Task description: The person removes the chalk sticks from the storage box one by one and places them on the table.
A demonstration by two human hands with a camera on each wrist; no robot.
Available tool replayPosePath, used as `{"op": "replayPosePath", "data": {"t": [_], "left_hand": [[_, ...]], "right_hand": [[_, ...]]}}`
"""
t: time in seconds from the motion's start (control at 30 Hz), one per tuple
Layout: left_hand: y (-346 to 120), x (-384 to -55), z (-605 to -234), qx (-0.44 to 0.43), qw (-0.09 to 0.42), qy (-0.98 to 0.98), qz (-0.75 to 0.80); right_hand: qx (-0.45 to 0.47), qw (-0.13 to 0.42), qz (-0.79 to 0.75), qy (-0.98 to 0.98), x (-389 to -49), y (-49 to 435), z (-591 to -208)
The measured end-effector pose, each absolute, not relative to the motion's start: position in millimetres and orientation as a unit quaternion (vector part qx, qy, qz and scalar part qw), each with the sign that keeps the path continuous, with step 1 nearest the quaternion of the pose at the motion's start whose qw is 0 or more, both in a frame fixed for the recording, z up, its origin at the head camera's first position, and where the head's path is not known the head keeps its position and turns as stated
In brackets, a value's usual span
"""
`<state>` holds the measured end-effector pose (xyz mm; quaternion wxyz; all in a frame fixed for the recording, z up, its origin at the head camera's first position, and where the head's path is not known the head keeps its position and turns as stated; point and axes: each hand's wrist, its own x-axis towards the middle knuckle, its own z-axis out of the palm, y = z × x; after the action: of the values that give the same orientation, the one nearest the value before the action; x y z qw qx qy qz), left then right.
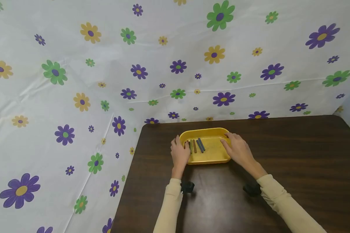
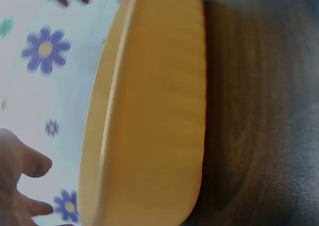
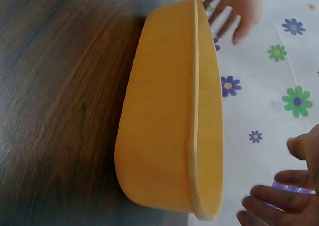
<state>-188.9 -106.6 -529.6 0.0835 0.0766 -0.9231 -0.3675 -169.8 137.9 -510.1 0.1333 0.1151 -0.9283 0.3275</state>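
A shallow yellow tray (image 1: 214, 151) stands on the dark table. Several short crayon-like sticks lie toward its left end: a green stick (image 1: 191, 146), a brown stick (image 1: 194, 146), two blue sticks (image 1: 201, 144) side by side, and a dark one partly covered by my left hand (image 1: 180, 155). That hand overlaps the tray's left end in the head view; the left wrist view shows its thumb and fingers (image 2: 36, 165) spread. My right hand (image 1: 240, 151) is at the tray's right end, fingers loosely extended. In the right wrist view its fingers (image 3: 276, 198) hold nothing beside the rim.
The brown wooden table (image 1: 297, 155) runs out to the right and toward me. Behind it and on the left hangs a white flower-printed cloth (image 1: 105, 71), meeting the table's back edge. Dark wrist cameras sit under both sleeves.
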Motion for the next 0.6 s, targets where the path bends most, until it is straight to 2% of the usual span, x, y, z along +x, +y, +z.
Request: {"op": "replayPosePath", "data": {"t": [0.13,0.33,0.6], "left_hand": [[-118.8,-196.1,-536.0,0.121,0.057,-0.896,-0.424],[-140.8,-197.1,-544.1,0.116,0.054,-0.891,-0.435],[-150.7,-205.0,-546.9,0.076,0.004,-0.881,-0.467]], "right_hand": [[0.120,0.078,0.378,-0.915,-181.5,132.8,-517.6],[0.126,0.003,0.410,-0.903,-199.9,121.4,-534.1],[0.109,-0.020,0.445,-0.889,-208.9,117.6,-541.9]]}}
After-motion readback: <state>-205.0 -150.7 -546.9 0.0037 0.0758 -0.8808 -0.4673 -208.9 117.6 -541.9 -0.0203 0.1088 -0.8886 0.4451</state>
